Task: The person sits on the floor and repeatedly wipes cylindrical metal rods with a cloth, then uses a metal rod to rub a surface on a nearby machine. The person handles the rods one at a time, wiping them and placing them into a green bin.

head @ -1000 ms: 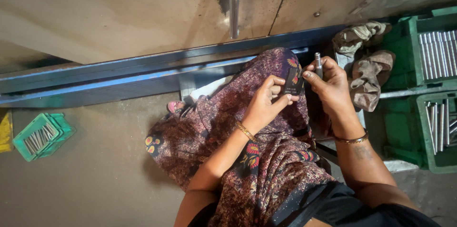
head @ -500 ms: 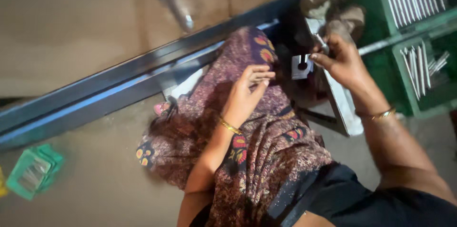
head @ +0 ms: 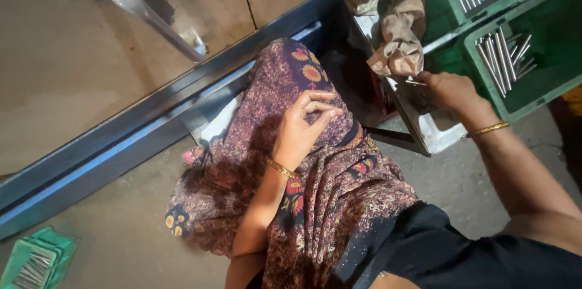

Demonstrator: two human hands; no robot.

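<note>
The biggest change was in the view itself: the head camera had swung, so the blue steel rail now ran steeply across the concrete floor, and the two green crates of metal rods had come much closer at the upper right. A third, smaller green crate sat at the lower left corner, well apart from everything else.

Next, the two hands had parted. A second earlier they had worked together over the knee on a small dark part with a rod; now the right hand had reached out to the metal fixture just beside the crates, below the crumpled cloth gloves. That suggested the joint handling was over and the piece had been carried to the fixture.

The right arm was stretched forward, wrist level, a gold bangle at the wrist. Its fingers were pinched narrowly on a thin metal pin at the fixture's top edge; whether the pin was already seated there could not be told.

The left hand had stayed on the raised knee, over the patterned purple cloth. Its wrist was bent, fingers loosely curled, thumb and forefinger close; anything between them was too small to make out.
</note>
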